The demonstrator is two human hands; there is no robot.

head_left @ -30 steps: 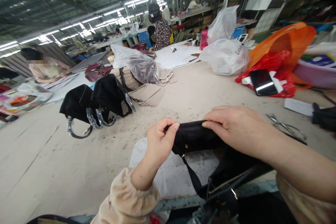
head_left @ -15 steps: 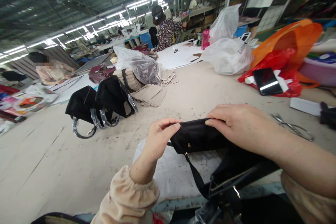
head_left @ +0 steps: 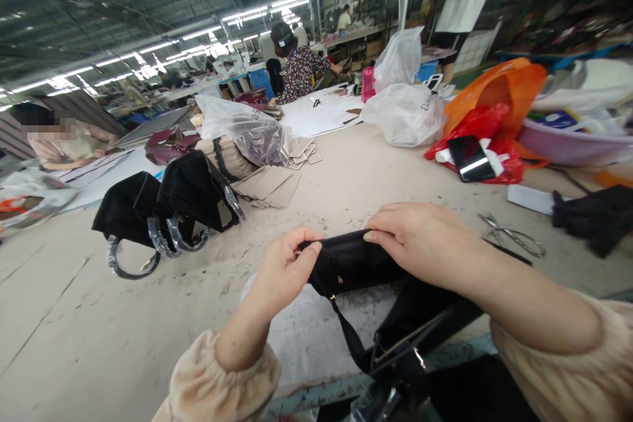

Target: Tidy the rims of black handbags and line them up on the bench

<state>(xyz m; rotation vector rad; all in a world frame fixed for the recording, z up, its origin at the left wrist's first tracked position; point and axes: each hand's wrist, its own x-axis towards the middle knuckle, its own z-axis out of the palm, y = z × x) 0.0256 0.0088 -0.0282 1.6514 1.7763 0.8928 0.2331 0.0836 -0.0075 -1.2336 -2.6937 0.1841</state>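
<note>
The left hand (head_left: pixel 287 267) pinches one end of the top edge of a black bag (head_left: pixel 359 267) between thumb and fingers; the right hand (head_left: pixel 420 237) grips the same edge further along. The bag is stretched between the hands, its strap (head_left: pixel 349 333) dropping below them over a white sheet (head_left: pixel 306 339) on the table (head_left: pixel 148 336). Two more black bags (head_left: pixel 192 191) stand beyond the left hand. Scissors (head_left: pixel 519 237) lie to the right of the right hand, and a phone (head_left: pixel 469 157) rests farther off.
</note>
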